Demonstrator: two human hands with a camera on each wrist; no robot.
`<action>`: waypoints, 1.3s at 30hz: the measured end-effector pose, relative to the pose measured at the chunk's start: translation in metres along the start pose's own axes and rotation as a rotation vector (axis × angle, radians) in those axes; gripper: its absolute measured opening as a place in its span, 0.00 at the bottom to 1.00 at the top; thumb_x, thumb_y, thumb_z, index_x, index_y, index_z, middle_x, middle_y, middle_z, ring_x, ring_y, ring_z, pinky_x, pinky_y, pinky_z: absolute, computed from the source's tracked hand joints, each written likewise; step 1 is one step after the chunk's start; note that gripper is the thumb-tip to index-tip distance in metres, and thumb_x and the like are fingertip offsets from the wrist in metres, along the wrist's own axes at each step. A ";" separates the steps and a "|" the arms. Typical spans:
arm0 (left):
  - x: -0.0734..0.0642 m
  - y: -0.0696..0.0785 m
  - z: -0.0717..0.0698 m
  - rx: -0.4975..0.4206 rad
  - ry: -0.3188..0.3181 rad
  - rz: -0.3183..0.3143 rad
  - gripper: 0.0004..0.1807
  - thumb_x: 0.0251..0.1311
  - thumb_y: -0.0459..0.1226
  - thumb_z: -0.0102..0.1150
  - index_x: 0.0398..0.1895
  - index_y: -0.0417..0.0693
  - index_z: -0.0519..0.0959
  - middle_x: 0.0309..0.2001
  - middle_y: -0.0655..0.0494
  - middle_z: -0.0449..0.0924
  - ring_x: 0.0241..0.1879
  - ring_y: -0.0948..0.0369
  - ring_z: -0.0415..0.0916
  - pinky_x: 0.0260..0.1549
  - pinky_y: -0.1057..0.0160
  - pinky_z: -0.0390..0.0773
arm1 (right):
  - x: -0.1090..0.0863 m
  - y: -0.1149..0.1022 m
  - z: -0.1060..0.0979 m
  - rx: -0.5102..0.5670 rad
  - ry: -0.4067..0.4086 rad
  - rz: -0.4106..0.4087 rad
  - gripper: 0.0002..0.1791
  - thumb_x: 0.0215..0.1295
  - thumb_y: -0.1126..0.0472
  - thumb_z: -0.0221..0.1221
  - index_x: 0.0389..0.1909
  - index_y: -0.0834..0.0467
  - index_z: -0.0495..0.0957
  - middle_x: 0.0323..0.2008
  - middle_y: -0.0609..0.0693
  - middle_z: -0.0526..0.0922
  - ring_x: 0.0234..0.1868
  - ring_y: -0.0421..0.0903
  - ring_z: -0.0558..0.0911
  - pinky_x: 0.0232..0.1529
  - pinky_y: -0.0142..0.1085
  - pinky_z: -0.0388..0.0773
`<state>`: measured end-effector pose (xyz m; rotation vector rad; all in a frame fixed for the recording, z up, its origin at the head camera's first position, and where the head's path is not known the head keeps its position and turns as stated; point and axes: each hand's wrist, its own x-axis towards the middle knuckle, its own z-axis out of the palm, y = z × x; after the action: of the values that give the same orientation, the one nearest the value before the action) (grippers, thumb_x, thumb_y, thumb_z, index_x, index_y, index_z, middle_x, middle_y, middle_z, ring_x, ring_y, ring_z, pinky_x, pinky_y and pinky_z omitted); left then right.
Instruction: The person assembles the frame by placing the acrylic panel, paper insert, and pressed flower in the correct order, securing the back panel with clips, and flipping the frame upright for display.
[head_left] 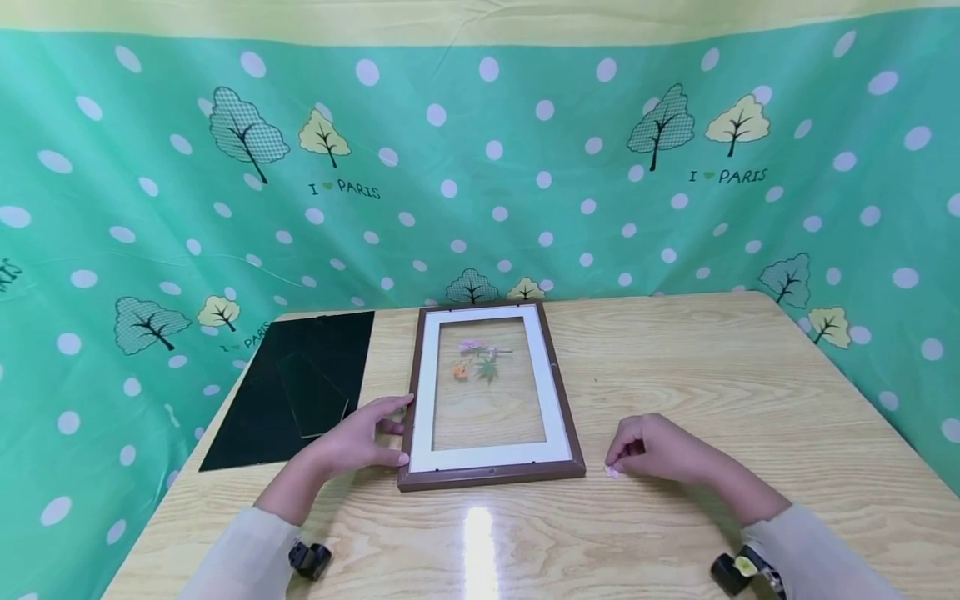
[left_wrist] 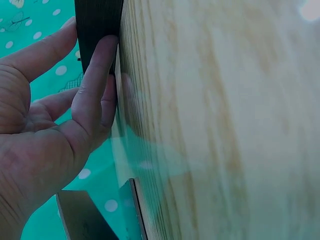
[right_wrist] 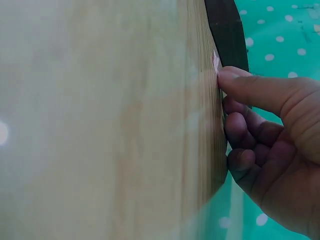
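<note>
A brown picture frame (head_left: 491,479) with a white mat (head_left: 487,455) lies on the table in the head view. Inside its window are a pink flower sprig (head_left: 471,346), an orange flower (head_left: 459,371) and a green leaf (head_left: 487,369). My left hand (head_left: 366,435) touches the frame's left side with spread fingers. To the right of the frame, my right hand (head_left: 660,448) pinches a small pale pink petal-like piece (head_left: 612,472) between thumb and fingertips, low over the table. That pink piece (right_wrist: 216,61) shows at the thumb tip in the right wrist view.
At the left of the wooden table (head_left: 712,375) lies a black backing board (head_left: 247,400) with a stand flap (head_left: 313,396). A green dotted cloth (head_left: 495,192) hangs behind the table and along its sides.
</note>
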<state>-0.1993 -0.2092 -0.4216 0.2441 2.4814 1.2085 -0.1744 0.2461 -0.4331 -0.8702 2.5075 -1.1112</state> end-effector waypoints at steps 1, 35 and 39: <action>0.000 0.000 0.000 0.000 0.000 -0.001 0.48 0.49 0.35 0.75 0.74 0.51 0.60 0.66 0.48 0.65 0.57 0.53 0.71 0.56 0.50 0.74 | 0.000 0.001 -0.001 -0.005 0.005 0.006 0.04 0.59 0.65 0.67 0.32 0.51 0.86 0.31 0.43 0.81 0.31 0.37 0.77 0.31 0.31 0.77; 0.001 0.001 0.000 0.004 -0.009 0.008 0.48 0.49 0.35 0.75 0.74 0.52 0.60 0.67 0.48 0.64 0.58 0.52 0.72 0.57 0.50 0.73 | -0.001 0.007 -0.004 0.050 0.002 0.044 0.04 0.56 0.63 0.70 0.31 0.52 0.85 0.29 0.44 0.80 0.28 0.37 0.75 0.27 0.29 0.75; 0.001 0.000 0.000 0.003 -0.009 0.007 0.49 0.49 0.35 0.75 0.74 0.52 0.60 0.67 0.48 0.64 0.58 0.53 0.72 0.56 0.50 0.73 | 0.001 0.006 -0.004 0.032 -0.008 0.051 0.07 0.58 0.62 0.69 0.38 0.55 0.86 0.29 0.44 0.78 0.29 0.37 0.74 0.28 0.29 0.74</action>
<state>-0.2004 -0.2088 -0.4214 0.2585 2.4773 1.2038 -0.1793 0.2507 -0.4351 -0.7960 2.4838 -1.1258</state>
